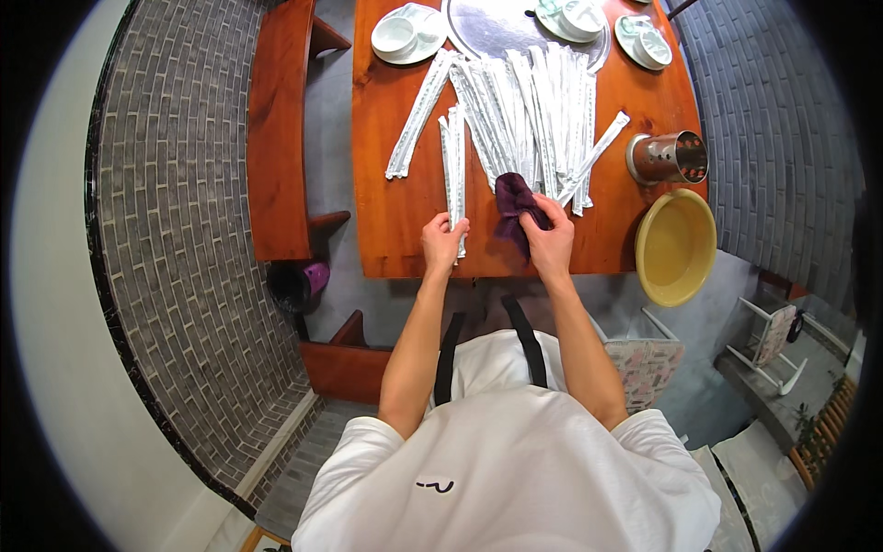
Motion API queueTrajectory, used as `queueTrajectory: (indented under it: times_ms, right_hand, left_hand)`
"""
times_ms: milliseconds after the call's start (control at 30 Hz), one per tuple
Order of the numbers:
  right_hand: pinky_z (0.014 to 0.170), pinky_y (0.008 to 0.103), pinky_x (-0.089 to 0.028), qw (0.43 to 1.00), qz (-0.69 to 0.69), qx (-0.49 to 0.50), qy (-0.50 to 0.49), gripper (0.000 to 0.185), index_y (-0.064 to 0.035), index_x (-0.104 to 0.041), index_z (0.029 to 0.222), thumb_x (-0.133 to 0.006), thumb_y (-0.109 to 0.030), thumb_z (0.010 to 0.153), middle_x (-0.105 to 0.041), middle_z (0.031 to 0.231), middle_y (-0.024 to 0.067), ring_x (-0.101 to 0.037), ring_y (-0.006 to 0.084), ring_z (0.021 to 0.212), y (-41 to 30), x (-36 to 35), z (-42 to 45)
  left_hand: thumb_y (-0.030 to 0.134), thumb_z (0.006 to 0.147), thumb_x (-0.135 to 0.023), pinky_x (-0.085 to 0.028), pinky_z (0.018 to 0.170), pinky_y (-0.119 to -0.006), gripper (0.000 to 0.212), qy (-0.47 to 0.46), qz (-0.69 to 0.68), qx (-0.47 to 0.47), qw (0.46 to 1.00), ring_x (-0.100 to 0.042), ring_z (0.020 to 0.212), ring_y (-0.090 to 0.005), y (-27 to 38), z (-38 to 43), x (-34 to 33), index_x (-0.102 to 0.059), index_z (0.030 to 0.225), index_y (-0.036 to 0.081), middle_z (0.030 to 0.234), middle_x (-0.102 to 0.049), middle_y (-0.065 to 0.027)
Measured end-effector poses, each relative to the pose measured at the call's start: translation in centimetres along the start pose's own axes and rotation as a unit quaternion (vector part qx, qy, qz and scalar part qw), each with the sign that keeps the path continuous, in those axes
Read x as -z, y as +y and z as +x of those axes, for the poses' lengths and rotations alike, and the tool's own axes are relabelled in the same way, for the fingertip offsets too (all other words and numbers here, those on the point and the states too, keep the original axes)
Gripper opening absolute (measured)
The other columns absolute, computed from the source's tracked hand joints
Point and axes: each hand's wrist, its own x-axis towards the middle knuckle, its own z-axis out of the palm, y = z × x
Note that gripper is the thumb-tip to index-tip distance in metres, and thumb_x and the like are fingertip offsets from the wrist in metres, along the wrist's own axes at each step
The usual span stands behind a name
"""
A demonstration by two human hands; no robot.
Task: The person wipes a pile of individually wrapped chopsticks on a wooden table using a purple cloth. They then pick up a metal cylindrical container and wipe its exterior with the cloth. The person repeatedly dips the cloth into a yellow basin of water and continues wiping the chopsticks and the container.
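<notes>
My left hand [445,241] grips the near ends of a few paper-wrapped chopsticks [454,162] above the front of the wooden table [393,234]. In my right hand [550,233] is a bunched dark purple cloth [514,203], apart from the sticks in my left. Beyond the cloth, a wide spread of wrapped chopsticks [510,114] lies across the table, some overlapping. One wrapped bundle [419,114] rests to the left of the spread, and a single wrapped pair [597,155] slants out at its right.
A perforated metal utensil holder [666,159] lies or tilts at the table's right. Near that corner is a yellow basin [676,248]. Wrapped dish sets [407,38] stand around a round metal plate [490,31] at the back. A wooden bench [279,131] runs along the left.
</notes>
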Motion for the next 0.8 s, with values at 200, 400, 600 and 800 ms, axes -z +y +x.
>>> queueTrajectory:
  times_ms: [200, 400, 600, 800]
  right_hand:
    - [0.095, 0.0340, -0.050, 1.000, -0.017, -0.001, 0.010, 0.033, 0.0017, -0.072, 0.110, -0.074, -0.009, 0.079, -0.069, 0.114, 0.0143, -0.066, 0.0255, 0.107, 0.9, -1.9, -0.7]
    - [0.094, 0.0339, -0.051, 0.999, -0.037, -0.004, 0.021, 0.033, 0.0007, -0.072, 0.110, -0.075, -0.010, 0.079, -0.069, 0.113, 0.0137, -0.067, 0.0249, 0.106, 1.9, -2.8, -1.1]
    - [0.093, 0.0344, -0.051, 0.999, -0.053, 0.002, 0.003, 0.032, 0.0006, -0.072, 0.109, -0.074, -0.008, 0.078, -0.068, 0.114, 0.0151, -0.067, 0.0271, 0.105, 1.2, -4.0, -1.5]
    - [0.090, 0.0377, -0.053, 0.985, -0.121, 0.061, -0.108, 0.042, -0.0024, -0.069, 0.116, -0.070, -0.002, 0.075, -0.063, 0.113, 0.0167, -0.065, 0.0332, 0.101, -1.0, -9.3, -2.8]
  left_hand:
    - [0.022, 0.079, -0.075, -0.054, 0.072, -0.040, 0.028, 0.067, 0.245, -0.100, 0.962, -0.069, 0.075, -0.0335, 0.7, 0.2, -1.6, -0.068, 0.091, -0.003, 0.080, -0.070, -0.0172]
    - [0.017, 0.079, -0.075, -0.053, 0.073, -0.042, 0.026, 0.042, 0.248, -0.109, 0.962, -0.066, 0.077, -0.0333, 1.3, 0.6, -0.5, -0.064, 0.091, -0.003, 0.080, -0.067, -0.0164]
    - [0.014, 0.076, -0.083, -0.055, 0.066, -0.033, 0.031, 0.071, 0.173, -0.094, 0.978, -0.067, 0.069, -0.0198, 1.2, -0.1, 2.8, -0.063, 0.094, -0.002, 0.079, -0.069, -0.0108]
    - [0.011, 0.078, -0.080, -0.053, 0.068, -0.036, 0.026, 0.089, 0.237, -0.190, 0.949, -0.062, 0.070, -0.0210, -0.5, -1.7, 5.0, -0.063, 0.092, -0.003, 0.076, -0.061, -0.0109]
